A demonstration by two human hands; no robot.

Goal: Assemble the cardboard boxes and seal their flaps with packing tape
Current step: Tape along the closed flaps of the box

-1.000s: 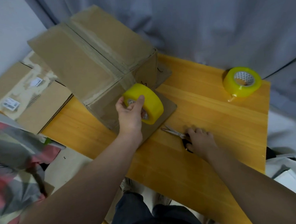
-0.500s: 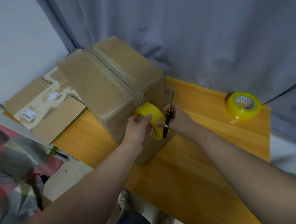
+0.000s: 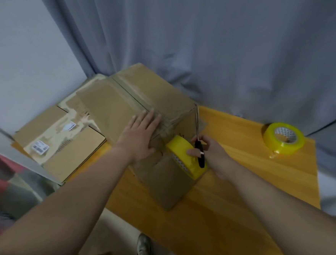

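Left hand point(image 3: 141, 133) was spread flat, fingers straight, pressing down on the top of the cardboard box point(image 3: 109, 103) right at the near end of the taped seam. Right hand point(image 3: 210, 150) was curled tight: it gripped the scissors point(image 3: 199, 145), blades pointing up, with the thumb pinning the yellow tape roll point(image 3: 183, 158) against the box's front face, just below the left palm. A clear tape strip point(image 3: 171, 125) ran from under the left fingertips over the box edge down to the roll.

My read was that this was the cut. To do it well I wanted the strip taut, the left palm holding the tape so it couldn't lift, and the blades brought in close above the roll, leaving a tail to smooth down the front.

Room check: the box overhung the near edge of the surface point(image 3: 242, 185) below the right wrist, so a hard downward tug risked tipping it. A spare roll point(image 3: 283, 138) sat well off to the right of the right hand, open wood between. Flattened cardboard point(image 3: 65, 146) lay left of the left forearm, and the curtain point(image 3: 217, 44) hung close beyond the box
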